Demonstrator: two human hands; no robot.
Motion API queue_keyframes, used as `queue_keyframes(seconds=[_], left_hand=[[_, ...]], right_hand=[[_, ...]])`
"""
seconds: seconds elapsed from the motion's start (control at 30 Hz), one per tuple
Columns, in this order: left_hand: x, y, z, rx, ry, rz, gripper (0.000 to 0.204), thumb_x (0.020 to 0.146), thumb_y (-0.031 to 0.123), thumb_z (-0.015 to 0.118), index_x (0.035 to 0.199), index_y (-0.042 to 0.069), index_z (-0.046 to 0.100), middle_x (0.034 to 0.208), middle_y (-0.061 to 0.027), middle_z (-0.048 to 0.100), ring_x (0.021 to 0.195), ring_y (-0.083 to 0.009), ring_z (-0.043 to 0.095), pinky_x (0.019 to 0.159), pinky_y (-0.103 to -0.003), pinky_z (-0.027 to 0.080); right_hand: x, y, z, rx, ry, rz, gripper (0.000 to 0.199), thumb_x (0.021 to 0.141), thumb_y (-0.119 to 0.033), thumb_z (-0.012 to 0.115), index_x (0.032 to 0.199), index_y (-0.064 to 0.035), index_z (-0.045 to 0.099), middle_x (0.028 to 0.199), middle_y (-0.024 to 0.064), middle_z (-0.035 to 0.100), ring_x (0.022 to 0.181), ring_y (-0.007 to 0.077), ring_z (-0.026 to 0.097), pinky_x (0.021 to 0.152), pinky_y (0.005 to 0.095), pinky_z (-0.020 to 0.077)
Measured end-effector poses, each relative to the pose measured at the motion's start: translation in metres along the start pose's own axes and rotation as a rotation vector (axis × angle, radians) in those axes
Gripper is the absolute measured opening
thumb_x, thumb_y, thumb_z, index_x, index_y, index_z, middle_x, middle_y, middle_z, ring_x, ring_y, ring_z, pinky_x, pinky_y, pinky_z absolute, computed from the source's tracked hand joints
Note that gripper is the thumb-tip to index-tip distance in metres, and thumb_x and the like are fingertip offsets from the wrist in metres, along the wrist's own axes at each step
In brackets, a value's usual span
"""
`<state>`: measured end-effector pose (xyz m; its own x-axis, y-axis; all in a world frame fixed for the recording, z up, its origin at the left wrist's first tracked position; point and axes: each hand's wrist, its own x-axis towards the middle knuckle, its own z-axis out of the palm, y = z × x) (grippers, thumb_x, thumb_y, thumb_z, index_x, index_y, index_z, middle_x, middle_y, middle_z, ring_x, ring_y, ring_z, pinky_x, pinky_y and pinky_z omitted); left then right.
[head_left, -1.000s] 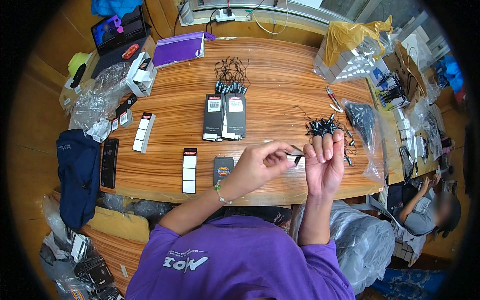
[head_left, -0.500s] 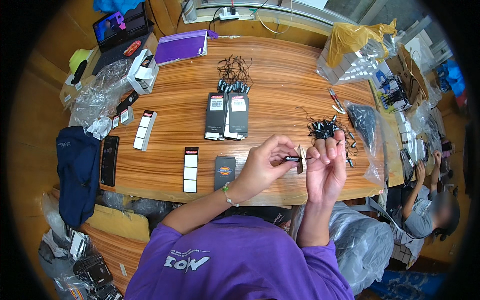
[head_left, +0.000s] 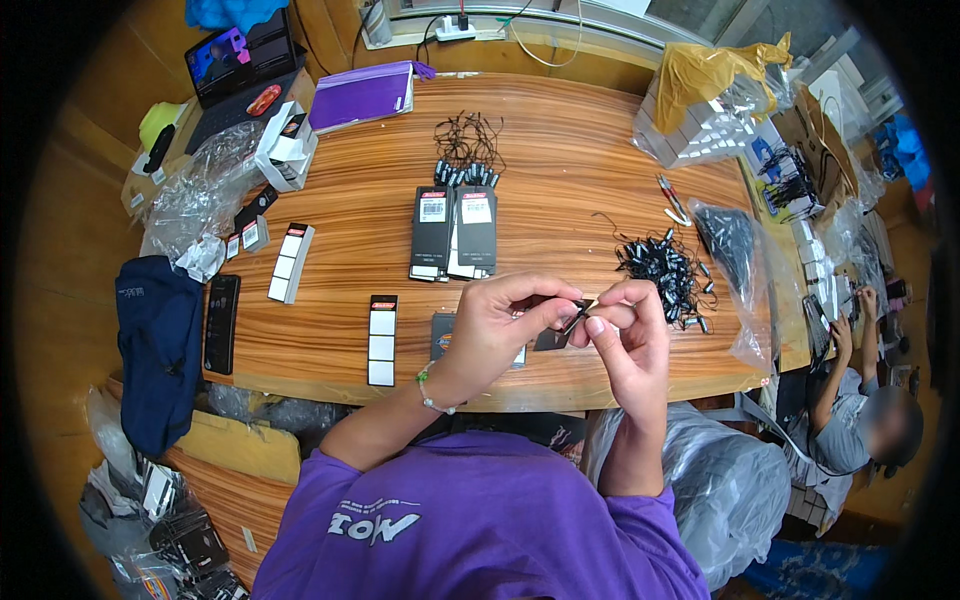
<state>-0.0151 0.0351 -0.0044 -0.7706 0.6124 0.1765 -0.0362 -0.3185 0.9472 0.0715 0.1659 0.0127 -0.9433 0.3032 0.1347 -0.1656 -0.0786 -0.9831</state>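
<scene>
My left hand [head_left: 510, 325] and my right hand [head_left: 632, 335] meet over the table's near edge, fingertips pinched together. Between them is a small black string seal, partly covered by the fingers. A dark hang tag [head_left: 550, 341] hangs at the fingertips; which hand bears it is hard to tell. Beside my left wrist lies a grey card stack [head_left: 441, 326], half hidden by that hand. Beyond my right hand is a tangled pile of black string seals [head_left: 660, 262]. Two stacks of grey hang tags [head_left: 430, 235] lie farther off, their looped strings and seals bunched behind them.
Label strips [head_left: 382, 342] lie at left, near a phone [head_left: 221, 322] and dark blue cloth [head_left: 155, 350]. A purple folder [head_left: 360, 95] and laptop [head_left: 240, 70] stand far left. Pliers [head_left: 672, 198], a plastic bag [head_left: 725, 245] and wrapped boxes [head_left: 690, 130] are at right. A co-worker [head_left: 850, 410] sits beyond.
My right hand has come down and in toward the left, its fingers now at the left fingertips. The tag has tilted lower, and the string seal pile shows more fully.
</scene>
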Motion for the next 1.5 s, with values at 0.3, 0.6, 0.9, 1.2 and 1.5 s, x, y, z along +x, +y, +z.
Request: queue_keyframes(seconds=[0.3,0.6,0.9,1.2,1.5], left_hand=[[0.0,0.008,-0.003,0.293,-0.056,0.077,0.01,0.077,0.0,0.064,0.087,-0.001,0.066,0.082,-0.0081,0.065,0.069,-0.0104,0.06,0.06,-0.022,0.047],[0.004,0.021,-0.01,0.376,-0.178,-0.025,0.011,0.079,0.007,0.062,0.086,0.0,0.067,0.07,-0.0076,0.064,0.06,-0.0093,0.058,0.055,-0.023,0.045],[0.005,0.024,-0.017,0.225,-0.246,-0.183,0.009,0.078,0.004,0.063,0.085,0.0,0.068,0.072,-0.0057,0.065,0.064,-0.0079,0.059,0.057,-0.021,0.047],[-0.004,0.026,-0.011,-0.027,-0.33,-0.237,0.01,0.081,0.004,0.062,0.088,-0.001,0.066,0.072,-0.0028,0.063,0.06,-0.0038,0.052,0.053,-0.018,0.042],[0.013,0.011,-0.02,0.058,-0.235,-0.167,0.011,0.082,0.007,0.061,0.089,-0.001,0.064,0.071,-0.0028,0.062,0.064,-0.0049,0.055,0.056,-0.018,0.044]], right_hand=[[0.001,-0.001,-0.005,0.012,-0.041,0.054,0.016,0.085,0.004,0.051,0.095,-0.0013,0.04,0.075,0.0056,0.055,0.068,0.008,0.053,0.061,0.0202,0.043],[0.002,0.005,-0.006,-0.009,-0.112,0.132,0.015,0.085,0.003,0.051,0.089,-0.0034,0.038,0.072,0.0066,0.057,0.068,0.0091,0.055,0.061,0.0203,0.045],[0.006,0.011,-0.011,0.276,-0.288,0.201,0.018,0.084,0.004,0.053,0.086,-0.0038,0.037,0.074,0.012,0.059,0.069,0.0158,0.06,0.063,0.0247,0.0487],[0.001,0.023,-0.015,0.32,-0.237,0.118,0.029,0.075,-0.002,0.068,0.084,-0.0027,0.041,0.077,0.0163,0.061,0.063,0.019,0.062,0.054,0.0267,0.0525],[0.009,0.025,-0.009,0.276,-0.189,0.07,0.037,0.079,-0.006,0.064,0.108,-0.0025,0.041,0.078,0.0103,0.061,0.069,0.0162,0.059,0.063,0.0271,0.0482]])
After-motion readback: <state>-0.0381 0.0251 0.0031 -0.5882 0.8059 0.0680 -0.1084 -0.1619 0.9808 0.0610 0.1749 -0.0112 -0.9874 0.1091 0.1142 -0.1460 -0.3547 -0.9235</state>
